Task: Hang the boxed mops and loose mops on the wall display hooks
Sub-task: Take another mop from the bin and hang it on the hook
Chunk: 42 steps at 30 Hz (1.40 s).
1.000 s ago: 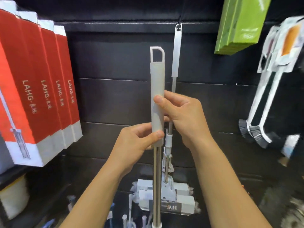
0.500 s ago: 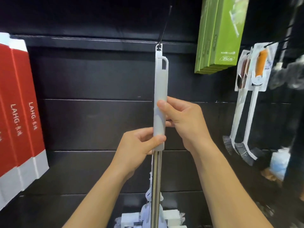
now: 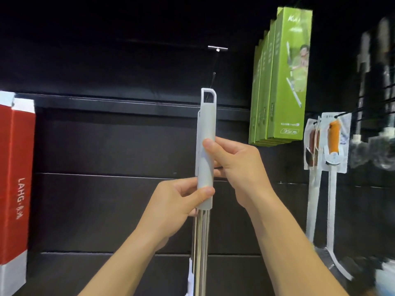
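I hold a loose mop upright by its pale grey handle [image 3: 207, 124], which ends in a hanging loop at the top and a steel pole below. My left hand [image 3: 179, 201] pinches the lower end of the grip. My right hand [image 3: 235, 165] wraps the grip higher up from the right. A thin black display hook [image 3: 212, 80] pokes out of the dark wall and its tip shows through the loop. A second grey handle edge shows directly behind the held one; its top is hidden.
Red boxed mops [image 3: 16, 178] marked LAHG hang at the left. Green boxed mops [image 3: 284, 82] hang at the upper right. Packaged brushes [image 3: 331, 146] hang on hooks at the right edge. The wall is dark slatted panel.
The view has tilted up and the mop handle has risen. Its loop now sits around the hook's tip, in front of the mop that hangs there.
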Tool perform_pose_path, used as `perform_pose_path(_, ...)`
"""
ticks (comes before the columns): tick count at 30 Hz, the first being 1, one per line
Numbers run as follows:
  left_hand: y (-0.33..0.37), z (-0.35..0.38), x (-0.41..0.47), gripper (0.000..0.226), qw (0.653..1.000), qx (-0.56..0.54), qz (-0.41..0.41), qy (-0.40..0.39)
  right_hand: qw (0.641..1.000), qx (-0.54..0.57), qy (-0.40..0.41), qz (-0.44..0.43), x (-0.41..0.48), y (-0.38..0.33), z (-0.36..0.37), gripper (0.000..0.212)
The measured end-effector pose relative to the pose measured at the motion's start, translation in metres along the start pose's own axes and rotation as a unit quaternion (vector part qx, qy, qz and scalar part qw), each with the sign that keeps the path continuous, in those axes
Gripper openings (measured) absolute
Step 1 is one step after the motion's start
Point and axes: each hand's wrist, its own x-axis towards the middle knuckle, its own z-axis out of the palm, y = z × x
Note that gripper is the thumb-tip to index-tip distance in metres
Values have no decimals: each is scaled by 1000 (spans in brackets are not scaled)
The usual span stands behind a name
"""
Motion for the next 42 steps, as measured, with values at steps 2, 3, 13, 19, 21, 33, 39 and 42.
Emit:
perform_pose_path(2,6,-1,8,26,1000,5,16,1,1000,-4,3,-16,8,-8,-2,9)
perform_pose_path(3,10,-2,13,26,1000,5,24,2,1000,-7,6,-24,12,-12,-2,12)
perform_pose_path(13,27,-3,57,34,998,2,55,7,999,-5,37,-36,52,-26,-3,35)
perform_pose_path(19,12,0,70,33,999,-12,38,-9,999,-8,32,-22,64,-11,-6,32)
perform_pose_path(21,6,1,75,35,999,-14,29,-9,999,-13,31,-13,69,-4,-5,34)
perform_pose_path(33,-22,7,114,30,999,-13,-22,-25,997,-51,49,30,103,31,-1,38)
perform_pose_path(39,-40,9,134,26,998,-12,-56,-29,996,-71,47,36,123,53,2,36)
perform_pose_path(42,-51,9,142,21,997,-16,-66,-34,995,-76,50,48,134,66,6,32)
